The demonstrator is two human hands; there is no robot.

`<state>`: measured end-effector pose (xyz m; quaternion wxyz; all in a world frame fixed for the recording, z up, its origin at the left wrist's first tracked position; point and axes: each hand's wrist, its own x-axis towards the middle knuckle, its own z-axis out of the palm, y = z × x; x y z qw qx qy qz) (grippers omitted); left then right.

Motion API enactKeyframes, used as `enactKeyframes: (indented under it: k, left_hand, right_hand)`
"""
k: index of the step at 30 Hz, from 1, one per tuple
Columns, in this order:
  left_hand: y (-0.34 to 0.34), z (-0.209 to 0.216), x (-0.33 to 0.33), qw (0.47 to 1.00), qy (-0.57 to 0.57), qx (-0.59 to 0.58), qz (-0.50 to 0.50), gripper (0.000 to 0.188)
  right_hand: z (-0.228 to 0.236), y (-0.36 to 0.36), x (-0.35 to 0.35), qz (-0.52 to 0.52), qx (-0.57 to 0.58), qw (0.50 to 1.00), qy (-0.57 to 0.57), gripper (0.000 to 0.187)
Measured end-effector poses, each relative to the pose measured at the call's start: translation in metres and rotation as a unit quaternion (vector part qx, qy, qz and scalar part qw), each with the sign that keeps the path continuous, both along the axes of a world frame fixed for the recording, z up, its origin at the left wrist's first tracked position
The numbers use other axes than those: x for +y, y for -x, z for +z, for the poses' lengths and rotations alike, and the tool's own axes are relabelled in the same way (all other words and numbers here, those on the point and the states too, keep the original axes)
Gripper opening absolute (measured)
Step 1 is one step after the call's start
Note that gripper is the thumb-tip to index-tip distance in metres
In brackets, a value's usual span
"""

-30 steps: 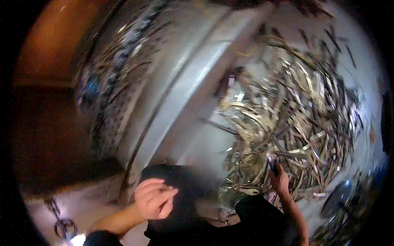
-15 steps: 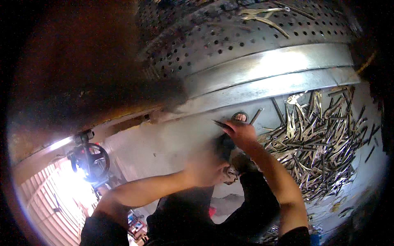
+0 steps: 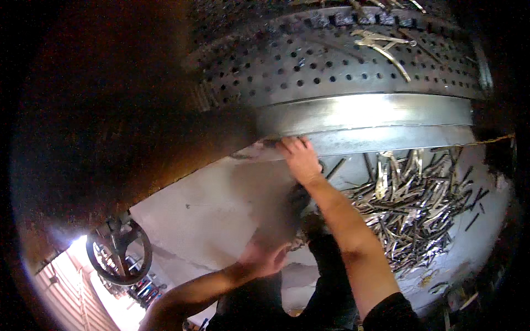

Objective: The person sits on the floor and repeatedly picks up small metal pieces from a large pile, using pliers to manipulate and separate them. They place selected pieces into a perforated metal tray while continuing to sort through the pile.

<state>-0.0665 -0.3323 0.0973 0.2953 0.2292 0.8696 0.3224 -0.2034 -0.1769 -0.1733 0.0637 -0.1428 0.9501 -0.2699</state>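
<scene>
My right hand [image 3: 301, 159] reaches up to the lower edge of a shiny metal rim [image 3: 381, 118]. Its fingers bend over that edge, and a small dark bit shows beside them; what they hold is not clear. Lower down, near my knees, is my left hand [image 3: 266, 255], its fingers lost in a blur. To the right of my right forearm lies a heap of metal pliers and dark handle pieces [image 3: 414, 207] on the pale floor.
Above the rim stands a perforated metal drum [image 3: 326, 63] with a pair of pliers [image 3: 383, 47] on it. A large dark, rusty panel [image 3: 138, 143] fills the upper left. Below it is a handwheel [image 3: 120, 252]. The pale floor [image 3: 193, 204] stretches between.
My right hand, with a dark pointed piece showing in it before, has moved up and left to the rim. My left hand has dropped slightly. The whole view has shifted.
</scene>
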Motion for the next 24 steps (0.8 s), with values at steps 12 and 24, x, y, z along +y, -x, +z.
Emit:
enactKeyframes:
  k: [12,24]
  left_hand:
    - [0.016,0.011,0.046,0.983,0.166,0.015,0.078,0.037]
    - [0.143,0.078,0.117,0.955,0.177,-0.182,0.156,0.045]
  right_hand:
    - [0.279,-0.178,0.148,-0.366,-0.308,0.864,0.156,0.037]
    - [0.562,-0.158,0.259,-0.587,-0.234,0.719,0.289,0.039]
